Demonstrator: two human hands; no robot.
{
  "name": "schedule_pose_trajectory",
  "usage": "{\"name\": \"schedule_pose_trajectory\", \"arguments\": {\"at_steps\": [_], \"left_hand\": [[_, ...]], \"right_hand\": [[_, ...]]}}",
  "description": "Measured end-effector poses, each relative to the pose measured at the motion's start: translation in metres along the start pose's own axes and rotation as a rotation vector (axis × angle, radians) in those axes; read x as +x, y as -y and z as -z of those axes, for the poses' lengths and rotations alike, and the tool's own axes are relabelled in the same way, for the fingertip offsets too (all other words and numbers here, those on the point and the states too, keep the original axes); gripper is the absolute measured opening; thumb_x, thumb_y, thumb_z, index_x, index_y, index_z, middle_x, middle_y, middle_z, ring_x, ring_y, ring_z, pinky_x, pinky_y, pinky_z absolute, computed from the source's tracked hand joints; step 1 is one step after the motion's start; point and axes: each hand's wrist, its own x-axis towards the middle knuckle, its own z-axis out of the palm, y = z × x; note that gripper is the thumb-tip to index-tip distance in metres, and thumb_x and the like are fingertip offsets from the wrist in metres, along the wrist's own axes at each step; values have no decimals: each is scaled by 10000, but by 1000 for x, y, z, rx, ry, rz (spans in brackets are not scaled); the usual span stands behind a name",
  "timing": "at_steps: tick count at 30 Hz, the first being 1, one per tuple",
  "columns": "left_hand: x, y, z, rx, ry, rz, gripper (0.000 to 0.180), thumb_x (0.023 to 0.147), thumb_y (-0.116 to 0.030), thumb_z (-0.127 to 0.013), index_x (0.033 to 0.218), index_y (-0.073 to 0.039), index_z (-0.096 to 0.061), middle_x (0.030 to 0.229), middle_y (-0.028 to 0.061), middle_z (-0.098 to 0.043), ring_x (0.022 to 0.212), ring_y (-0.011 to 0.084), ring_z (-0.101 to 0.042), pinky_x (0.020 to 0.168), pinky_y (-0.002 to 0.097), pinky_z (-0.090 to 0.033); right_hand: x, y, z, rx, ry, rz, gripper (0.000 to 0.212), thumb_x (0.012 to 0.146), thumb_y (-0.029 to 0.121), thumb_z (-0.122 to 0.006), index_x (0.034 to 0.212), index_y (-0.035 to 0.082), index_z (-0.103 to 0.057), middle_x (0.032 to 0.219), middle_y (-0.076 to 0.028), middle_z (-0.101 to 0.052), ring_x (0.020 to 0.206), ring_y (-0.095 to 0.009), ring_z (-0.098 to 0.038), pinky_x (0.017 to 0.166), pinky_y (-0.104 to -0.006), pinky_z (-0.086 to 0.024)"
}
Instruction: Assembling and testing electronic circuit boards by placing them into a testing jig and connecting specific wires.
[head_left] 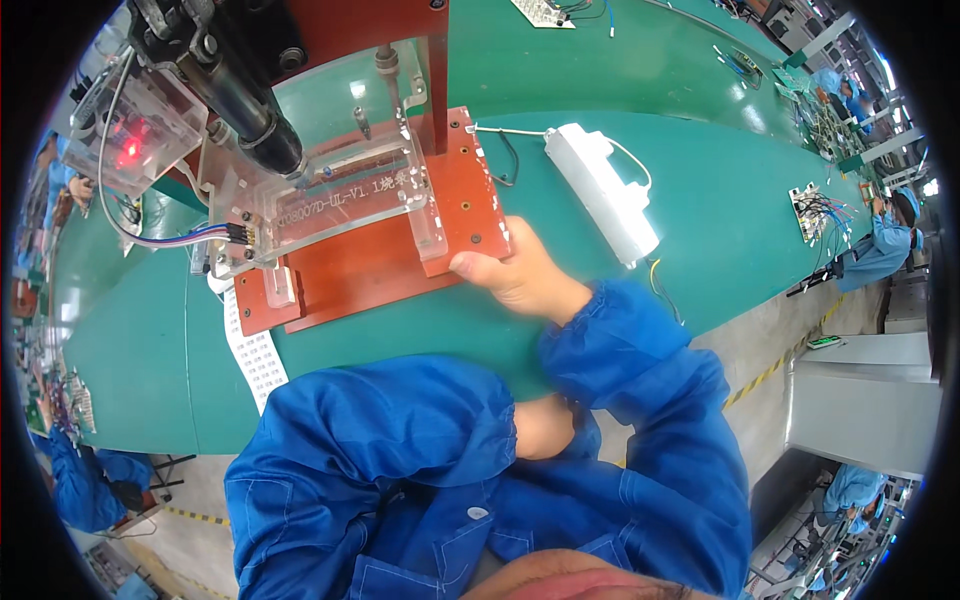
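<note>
Here's the right hand (525, 272), reaching in from the right with its sleeve bunched at the wrist, thumb pressed on top of a red-brown base (370, 285) and the fingers mostly hidden past its edge: a firm grip on the near right corner. The left arm folds across the body, and the left hand (543, 428) gives us only a patch of bare skin beyond its cuff, the rest behind the right sleeve (630, 345), so I can't tell whether it is holding anything. The base lies at a slant on the green bench (720, 200), left of the right hand, carrying a clear acrylic frame (350, 200) with engraved lettering. Up at the left, a transparent box (135, 145) with electronics glowing red inside; what else it contains is too blurred to call. A ribbon of coloured wires (175, 243) curves into a black connector (238, 233) on the frame, while a smooth black cylinder (265, 135) leans down over the acrylic. Paper now, a white strip (255, 360) of small printed marks poking out past the base's left end, and over on the right a long, glossy white block (600, 195) with a thin cable, well apart from the frame.
</note>
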Motion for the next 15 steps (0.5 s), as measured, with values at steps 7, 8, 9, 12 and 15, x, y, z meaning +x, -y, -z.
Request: {"name": "schedule_pose_trajectory", "arguments": {"at_steps": [7,8,9,12,15], "left_hand": [[1,0,-13,22,-48,-29,200,846,-169,-631,846,-57,-796,861,128,-750,796,324,-701,698,446,-558],[0,0,-13,38,-110,-24,193,843,-164,-632,836,-66,-797,841,122,-749,785,318,-701,684,448,-554],[1,0,-10,39,-108,-23,193,843,-164,-632,836,-66,-797,841,122,-749,785,318,-701,684,448,-554],[1,1,-1,38,1,-34,190,841,-158,-631,824,-74,-800,803,115,-745,772,318,-703,701,453,-560],[-1,5,4,87,-29,-70,187,844,-168,-640,795,-71,-792,778,109,-742,741,302,-711,679,433,-576]], "right_hand": [[0,1,1,-41,-10,-23,446,935,226,-738,1285,-11,-596,1209,-65,-666,1098,-140,-608,970,-330,-493],[0,1,1,-41,-9,-22,446,935,226,-738,1285,-11,-596,1209,-65,-666,1098,-140,-608,970,-330,-493],[-1,0,0,-42,-15,-16,443,936,225,-737,1284,-11,-598,1207,-64,-666,1097,-139,-609,968,-329,-493],[-1,1,0,-39,-9,-8,438,937,221,-735,1283,-11,-599,1207,-65,-666,1098,-140,-610,970,-330,-494],[0,0,0,-31,-4,-9,437,936,218,-736,1282,-11,-599,1208,-66,-667,1099,-142,-612,971,-331,-494]]}}
